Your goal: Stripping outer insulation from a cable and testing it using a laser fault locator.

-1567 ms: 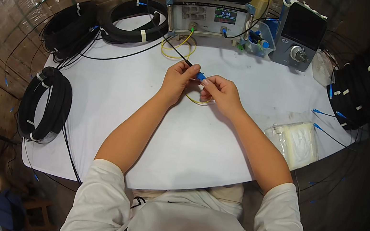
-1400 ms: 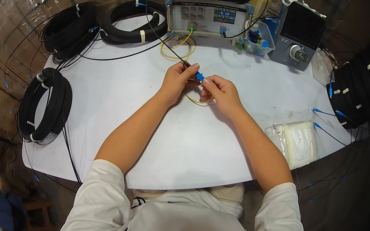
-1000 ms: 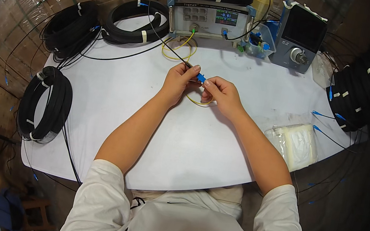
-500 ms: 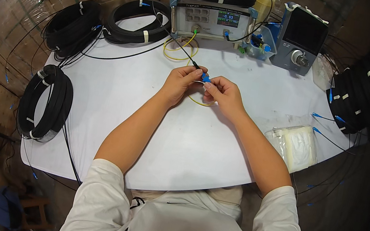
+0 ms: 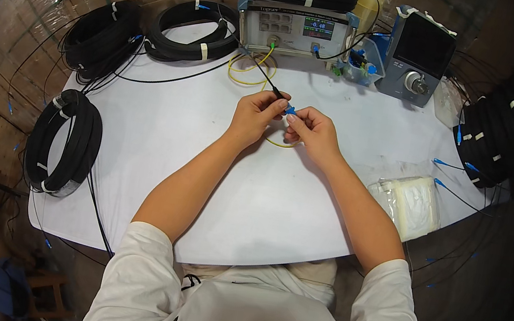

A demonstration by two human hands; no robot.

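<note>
Both hands, left hand (image 5: pixel 254 114) and right hand (image 5: pixel 310 130), pinch one blue connector (image 5: pixel 290 109) (four cable coils (image 5: pixel 65 142) around).

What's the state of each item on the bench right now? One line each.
left hand: pinching the black cable end at the blue connector
right hand: pinching the blue connector
blue connector: held between both hands, above the table
test meter: on, display lit, yellow cable plugged in
yellow cable: loosely looped
grey handheld tester: screen dark
black cable coil: wound, banded
wipes pack: lying flat
</note>
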